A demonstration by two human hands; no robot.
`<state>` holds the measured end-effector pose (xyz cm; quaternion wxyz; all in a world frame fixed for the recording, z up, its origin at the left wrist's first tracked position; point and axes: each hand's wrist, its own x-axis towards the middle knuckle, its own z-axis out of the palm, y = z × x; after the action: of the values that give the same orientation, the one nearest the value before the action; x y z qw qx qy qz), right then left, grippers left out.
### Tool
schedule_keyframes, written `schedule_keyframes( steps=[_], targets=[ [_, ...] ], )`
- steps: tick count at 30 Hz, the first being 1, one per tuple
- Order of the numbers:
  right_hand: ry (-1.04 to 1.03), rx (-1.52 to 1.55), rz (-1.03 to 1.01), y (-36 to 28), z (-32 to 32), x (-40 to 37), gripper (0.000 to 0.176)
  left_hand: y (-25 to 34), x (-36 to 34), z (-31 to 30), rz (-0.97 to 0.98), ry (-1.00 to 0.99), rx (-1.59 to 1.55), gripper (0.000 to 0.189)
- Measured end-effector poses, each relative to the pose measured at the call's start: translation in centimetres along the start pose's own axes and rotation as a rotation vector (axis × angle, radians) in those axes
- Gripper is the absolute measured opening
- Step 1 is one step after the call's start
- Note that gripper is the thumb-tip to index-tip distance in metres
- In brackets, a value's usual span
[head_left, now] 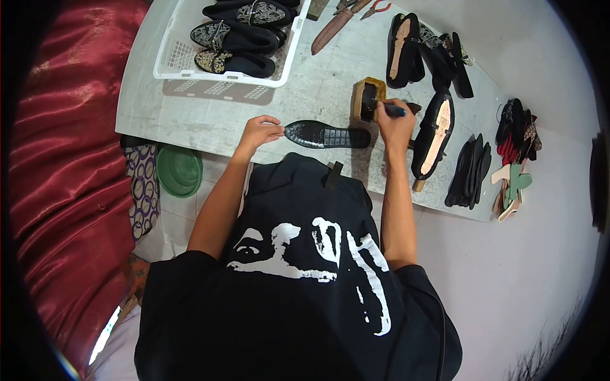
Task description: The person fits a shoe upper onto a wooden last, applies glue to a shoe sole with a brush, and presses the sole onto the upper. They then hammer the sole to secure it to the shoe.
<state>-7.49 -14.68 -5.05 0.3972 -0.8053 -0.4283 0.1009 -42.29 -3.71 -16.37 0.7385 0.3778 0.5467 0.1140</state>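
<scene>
My left hand pinches the edge of a black shoe sole at its left end. The sole lies flat on the grey table, its surface shiny on the left half and marked with a grid pattern toward the middle. In my right hand is a dark-handled brush, fingers closed round it. Its working end is hidden, at a yellowish box-shaped container with dark contents. Just right of that hand, a black shoe upper on a last lies with its pale underside up.
A white plastic basket holds several black patterned shoes. A sheathed knife and red-handled pliers lie at the back. More shoes and stacked black soles are at right. A green basin stands below the table.
</scene>
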Motion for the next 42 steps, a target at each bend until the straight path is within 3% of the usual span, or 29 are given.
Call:
schedule_keyframes(
  steps=[4,10,17,20,26,30,36,42],
  targets=[
    [-0.013,-0.031,-0.044,-4.1,-3.6,-1.4,0.009,0.2,-0.3,0.1,-0.002,0.014,-0.005,0.027],
    [-0.555,0.151,-0.231,-1.4,-0.6,-6.6,0.014,0.6,0.0,0.1,-0.062,0.001,0.015,0.025],
    [-0.704,0.143,-0.328,-0.9,2.4,-8.9,0.023,0.2,0.1,0.1,-0.034,0.021,-0.011,0.025],
    [-0.706,0.014,-0.352,-0.3,0.1,-8.0,0.025,0.4,-0.2,0.3,-0.032,0.034,-0.001,0.025],
    [-0.571,-0.131,-0.217,2.9,-2.8,-7.7,0.023,0.3,0.0,0.3,-0.027,0.023,0.008,0.025],
    [-0.501,-0.143,-0.153,0.8,-2.0,-7.7,0.020,0.3,0.0,0.2,-0.042,0.024,0.022,0.026],
    [-0.723,0.134,-0.275,-0.6,3.1,-8.2,0.019,0.6,-0.2,0.5,-0.047,0.029,0.033,0.025],
    [-0.633,-0.035,-0.156,1.5,-0.5,-6.7,0.019,0.3,-0.1,0.3,-0.039,0.027,0.027,0.024]
  ],
)
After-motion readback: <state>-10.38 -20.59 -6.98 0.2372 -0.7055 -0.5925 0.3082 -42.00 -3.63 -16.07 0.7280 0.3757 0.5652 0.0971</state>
